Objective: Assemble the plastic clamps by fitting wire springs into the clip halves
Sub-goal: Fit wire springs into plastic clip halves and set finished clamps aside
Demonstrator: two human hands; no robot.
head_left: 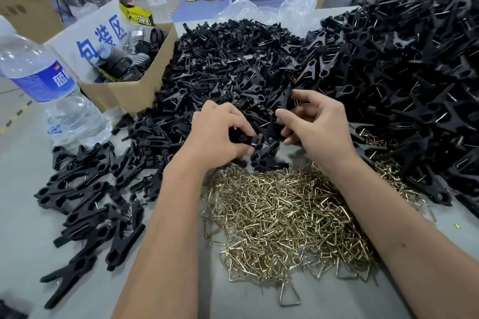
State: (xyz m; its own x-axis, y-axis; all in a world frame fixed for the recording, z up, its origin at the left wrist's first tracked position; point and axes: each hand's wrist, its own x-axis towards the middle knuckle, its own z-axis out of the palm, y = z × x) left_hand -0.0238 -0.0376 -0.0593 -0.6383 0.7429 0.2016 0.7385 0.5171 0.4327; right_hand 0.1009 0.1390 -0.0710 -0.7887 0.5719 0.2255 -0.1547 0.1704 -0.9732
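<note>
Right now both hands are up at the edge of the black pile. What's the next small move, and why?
Probably bring the right hand, which pinches a clip half, over to the black piece that the left hand grips, to mate them. Neither hand visibly holds a wire; the wire springs lie just below for afterwards.

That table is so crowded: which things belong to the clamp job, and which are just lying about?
For the job:
clip halves
wire springs
finished clamps
left hand
right hand

Lying about:
water bottle
cardboard box
plastic bag
</note>
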